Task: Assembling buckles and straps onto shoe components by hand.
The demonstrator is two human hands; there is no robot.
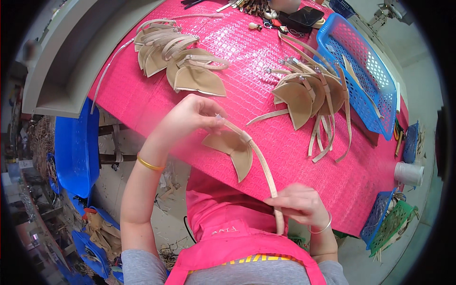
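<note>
Work looks partway along: one tan piece (241,159) hangs from a pale strap (260,156) above the counter's (247,57) near edge, with a looped pile (202,80) at 11 o'clock and a loose-ended pile (297,97) at 2 (which is finished, I cannot tell). Left hand (199,114), wrist bent, pinches the strap's upper end; right hand (301,204), toward 4 o'clock, pinches it lower.
</note>
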